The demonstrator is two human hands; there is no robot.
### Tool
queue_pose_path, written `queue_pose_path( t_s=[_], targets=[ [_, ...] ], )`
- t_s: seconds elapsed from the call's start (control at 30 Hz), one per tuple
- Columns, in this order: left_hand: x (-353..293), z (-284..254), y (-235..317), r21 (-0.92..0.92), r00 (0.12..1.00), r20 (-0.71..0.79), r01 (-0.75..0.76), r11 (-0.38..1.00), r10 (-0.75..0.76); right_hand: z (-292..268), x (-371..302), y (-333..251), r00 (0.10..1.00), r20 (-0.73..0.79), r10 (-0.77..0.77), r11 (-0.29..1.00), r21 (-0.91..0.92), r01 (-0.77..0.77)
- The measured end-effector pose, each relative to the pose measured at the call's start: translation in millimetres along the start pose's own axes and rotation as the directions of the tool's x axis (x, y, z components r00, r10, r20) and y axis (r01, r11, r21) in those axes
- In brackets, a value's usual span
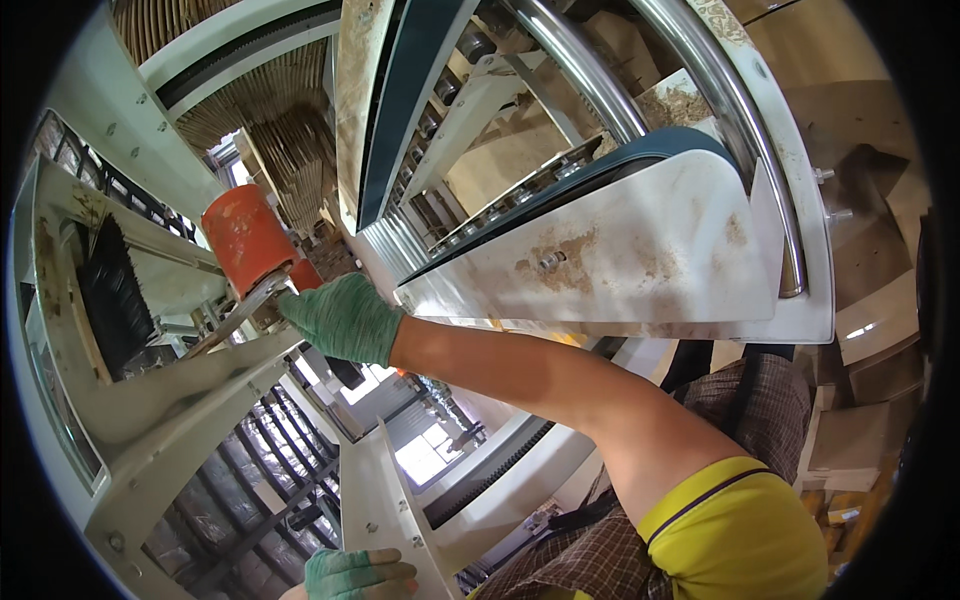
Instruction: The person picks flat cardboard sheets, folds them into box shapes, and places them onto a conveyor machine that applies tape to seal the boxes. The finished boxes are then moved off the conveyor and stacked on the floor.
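Head view is pretty disorienting because of the fisheye, but starting at the hands: the right hand [343, 318] wears a green knit glove and is stretched out on a bare arm toward the upper left, fingers curled against a flat metal bar [238, 315] right under an orange roller [247, 239]. Looks like a grip on that bar, though the fingertips are partly hidden so I can't swear to it. The left hand [358, 574], same green glove, sits low at the bottom edge, clenched loosely against the white machine frame [375, 510], holding nothing I can make out

So the roller lies up and to the left of the right hand, nearly touching it, its long axis tilted from upper left to lower right. Right hand is clearly the nearer one; the left is well apart from it

Further out: a black brush strip [113, 292] to the left of the roller, a big white guard plate [640, 255] with brown dusty stains on the right, shiny steel rails [745, 130] curving above it, and stacks of brown cardboard sheets [300, 150] behind. No labels or signs that I can read
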State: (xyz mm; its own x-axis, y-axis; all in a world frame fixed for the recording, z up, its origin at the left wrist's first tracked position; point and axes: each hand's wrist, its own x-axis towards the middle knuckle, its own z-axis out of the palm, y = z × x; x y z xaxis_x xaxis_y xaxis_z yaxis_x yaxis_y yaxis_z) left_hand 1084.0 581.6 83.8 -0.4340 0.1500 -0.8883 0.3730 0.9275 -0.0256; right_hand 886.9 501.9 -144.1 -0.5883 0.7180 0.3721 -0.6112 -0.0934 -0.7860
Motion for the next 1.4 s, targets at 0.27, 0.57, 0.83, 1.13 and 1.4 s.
queue_pose_path(
  t_s=[0.27, 0.57, 0.83, 1.13, 1.4],
  targets=[
    [10.2, -5.0, -0.9, 0.079, 0.98, 0.009, -0.197, 0.977, 0.197, 18.2, -6.1, 6.0, 0.986, -0.125, -0.109, 0.993, 0.032, 0.114],
    [0.6, 1.8, 1.6, 0.046, 0.99, -0.037, -0.137, 0.99, 0.139, -7.1, -11.0, -8.2, 1.0, 0.02, 0.012, 1.0, 0.008, -0.012],
    [7.4, -4.8, 9.6, 0.012, 0.994, -0.024, -0.102, 0.995, 0.103, -0.4, 9.2, 0.1, 0.993, -0.057, -0.1, 0.991, -0.095, 0.094],
    [3.2, 2.2, -3.4, 0.124, 0.975, -0.057, -0.205, 0.971, 0.213, 5.2, 4.9, -10.6, 0.998, 0.028, -0.052, 0.991, -0.118, 0.055],
    [9.8, 1.8, -8.4, 0.208, 0.938, -0.092, -0.309, 0.928, 0.333, 2.3, 5.5, -7.1, 0.998, 0.017, -0.055, 0.994, -0.094, 0.057]
  ],
)
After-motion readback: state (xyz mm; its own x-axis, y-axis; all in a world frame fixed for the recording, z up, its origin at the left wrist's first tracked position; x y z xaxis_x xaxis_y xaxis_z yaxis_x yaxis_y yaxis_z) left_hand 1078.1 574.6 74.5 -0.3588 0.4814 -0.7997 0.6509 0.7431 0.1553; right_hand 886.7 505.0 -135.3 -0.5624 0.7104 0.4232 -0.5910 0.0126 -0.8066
